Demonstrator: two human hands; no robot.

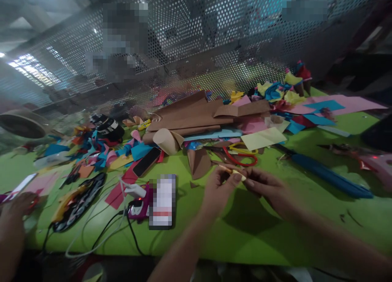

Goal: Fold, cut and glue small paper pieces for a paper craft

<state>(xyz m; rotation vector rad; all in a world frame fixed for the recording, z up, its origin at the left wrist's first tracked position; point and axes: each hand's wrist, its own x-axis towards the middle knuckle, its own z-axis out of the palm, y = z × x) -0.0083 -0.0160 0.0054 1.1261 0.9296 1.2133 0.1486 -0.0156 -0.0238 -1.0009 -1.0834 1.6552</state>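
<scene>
My left hand (221, 189) pinches a small rolled or folded piece of yellow paper (239, 175) between thumb and fingertips. From the other side, my right hand (269, 189) closes its fingertips on the end of the same piece. Both hands are raised a little over the green table (248, 237). Just beyond them lie red-handled scissors (241, 161) and a brown paper cone (198, 162). A cream sheet (263, 139) rests behind the scissors.
A phone (162, 202) and a purple-and-white power strip (139, 204) with cables lie to the left. Brown sheets (192, 114) lie before the perforated screen (183, 45). A blue tool (330, 173) is at right. Another person's hand (18, 210) enters at far left.
</scene>
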